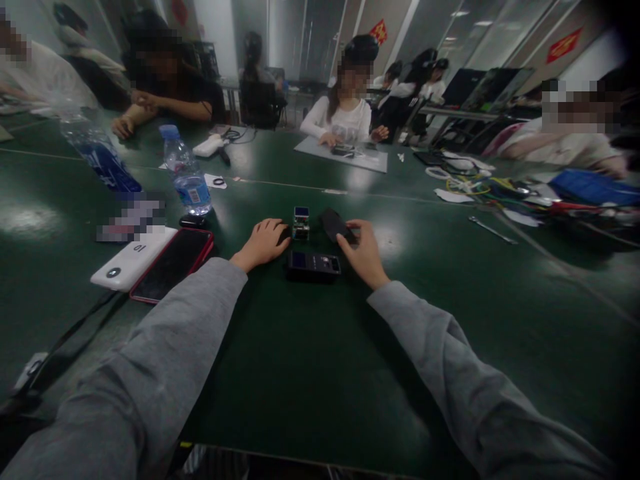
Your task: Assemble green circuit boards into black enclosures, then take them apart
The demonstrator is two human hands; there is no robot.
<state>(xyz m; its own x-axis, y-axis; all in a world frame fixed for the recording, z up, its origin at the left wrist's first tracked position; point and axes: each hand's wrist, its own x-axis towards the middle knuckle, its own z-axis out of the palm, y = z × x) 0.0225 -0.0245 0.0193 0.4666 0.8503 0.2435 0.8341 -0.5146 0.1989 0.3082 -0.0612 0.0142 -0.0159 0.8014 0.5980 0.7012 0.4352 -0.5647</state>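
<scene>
My right hand (367, 253) pinches a black flat plastic piece (334, 225) by its right edge and holds it tilted over the table. My left hand (267, 241) lies palm down on the green tabletop with its fingers stretched out. Just beyond those fingertips stands a small circuit board module (301, 223) with a little dark screen on top. Between my two hands, closer to me, a black box-shaped device (314, 265) with a dark display at its left end rests on the table.
To the left lie a phone in a red case (173, 265), a white power bank (131, 259) and a water bottle (186, 173). A wrench (493, 230) and a tangle of cables (530, 190) are at the right. Across the table a person works over a grey mat (375, 160).
</scene>
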